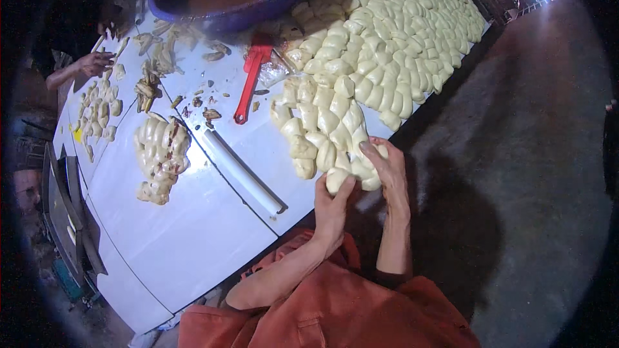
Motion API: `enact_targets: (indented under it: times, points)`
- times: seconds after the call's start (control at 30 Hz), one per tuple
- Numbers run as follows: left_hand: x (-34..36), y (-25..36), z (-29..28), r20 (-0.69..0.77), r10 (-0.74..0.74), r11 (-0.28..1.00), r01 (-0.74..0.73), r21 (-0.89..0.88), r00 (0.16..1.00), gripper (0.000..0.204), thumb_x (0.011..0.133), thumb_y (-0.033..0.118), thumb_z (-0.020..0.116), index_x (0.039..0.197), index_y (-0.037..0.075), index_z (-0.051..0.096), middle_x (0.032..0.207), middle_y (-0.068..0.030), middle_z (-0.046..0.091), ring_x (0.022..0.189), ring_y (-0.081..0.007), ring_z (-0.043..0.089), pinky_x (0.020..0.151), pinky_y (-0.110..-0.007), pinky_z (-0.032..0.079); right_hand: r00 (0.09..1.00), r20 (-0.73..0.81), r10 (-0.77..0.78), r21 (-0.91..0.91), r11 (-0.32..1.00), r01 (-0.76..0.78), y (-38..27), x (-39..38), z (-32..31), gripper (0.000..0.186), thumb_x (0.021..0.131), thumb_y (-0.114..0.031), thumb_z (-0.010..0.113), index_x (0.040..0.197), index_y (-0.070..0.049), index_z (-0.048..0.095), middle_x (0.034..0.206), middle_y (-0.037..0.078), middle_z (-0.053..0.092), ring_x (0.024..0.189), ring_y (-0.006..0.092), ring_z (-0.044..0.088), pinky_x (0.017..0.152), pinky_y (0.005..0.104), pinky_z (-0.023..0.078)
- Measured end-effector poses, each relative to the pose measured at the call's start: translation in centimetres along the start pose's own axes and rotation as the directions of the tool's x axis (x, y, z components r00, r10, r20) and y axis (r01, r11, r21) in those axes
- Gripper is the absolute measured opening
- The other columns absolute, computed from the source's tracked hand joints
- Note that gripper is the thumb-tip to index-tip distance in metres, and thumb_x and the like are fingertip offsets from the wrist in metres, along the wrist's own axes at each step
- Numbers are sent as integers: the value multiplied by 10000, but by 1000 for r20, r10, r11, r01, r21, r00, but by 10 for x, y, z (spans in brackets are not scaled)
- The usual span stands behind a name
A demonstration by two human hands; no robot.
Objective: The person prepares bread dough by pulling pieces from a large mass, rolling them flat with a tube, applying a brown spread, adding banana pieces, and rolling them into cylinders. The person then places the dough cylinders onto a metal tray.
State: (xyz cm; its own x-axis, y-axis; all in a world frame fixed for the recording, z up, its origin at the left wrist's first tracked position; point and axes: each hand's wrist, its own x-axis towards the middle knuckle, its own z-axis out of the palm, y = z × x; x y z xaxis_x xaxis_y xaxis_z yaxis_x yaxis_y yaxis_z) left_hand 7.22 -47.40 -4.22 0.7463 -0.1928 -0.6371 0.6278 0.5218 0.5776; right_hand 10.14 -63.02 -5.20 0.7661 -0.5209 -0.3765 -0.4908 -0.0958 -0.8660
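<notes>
Plump, pale cream lumps (322,116) with a smooth, shiny skin lie packed together at the table's near edge; their exact kind I cannot tell. My left hand (331,203) grips a rounded pale lump (338,179) at the near end of this group, its thumb pressed along the side. Opposite it, my right hand (389,171) curls around the neighbouring lumps, thumb on top and fingers partly hidden beneath. Whether the held lumps are joined to the rest cannot be made out.
Beyond lies a broad spread of similar lumps (412,32). A blue basin (238,18) holds brown liquid. Left of my hands are a red paddle-shaped tool (250,80), a white bar (242,171), brown-streaked lumps (161,154) and scraps. Another person's hand (97,63) works over small pieces.
</notes>
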Motion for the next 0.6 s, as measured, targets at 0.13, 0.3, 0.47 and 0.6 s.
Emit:
enact_targets:
  times: [0.13, 0.3, 0.47, 0.6]
  points:
    - [13, 15, 10, 123, -186, 980, 194, -53, 975, 327, 1037, 281, 661, 1233, 26, 600, 1015, -48, 663, 872, -125, 644, 772, -293, 535, 992, 79, 99, 40, 994, -102, -16, 4, 5, 435, 839, -271, 834, 1084, 62, 699, 923, 101, 728, 775, 167, 673, 710, 322, 553]
    - [8, -2, 6, 146, -92, 995, 95, -18, 985, 296, 1021, 254, 687, 1199, 19, 675, 1014, -30, 708, 878, -105, 653, 821, -292, 538, 983, 167, 81, 399, 906, -143, 12, -26, -14, 270, 874, -196, 781, 1043, -14, 676, 882, 48, 678, 771, 149, 663, 709, 345, 554]
    - [-16, -24, 1, 189, 155, 916, -213, 341, 970, 272, 959, 171, 751, 1145, -21, 707, 1160, -61, 665, 1025, -126, 622, 928, -291, 496, 991, 19, 135, 610, 784, -118, 59, -57, -37, 330, 861, -204, 759, 1124, -43, 642, 1022, 62, 647, 937, 167, 640, 860, 328, 524]
    - [-39, -32, -4, 353, 104, 941, -206, 267, 930, 238, 965, 113, 718, 1162, -16, 688, 1107, -47, 688, 993, -114, 633, 898, -285, 509, 994, 23, 106, 631, 769, -96, 76, -71, -67, 339, 841, -182, 704, 1132, -27, 625, 1018, 71, 635, 950, 216, 644, 886, 358, 532]
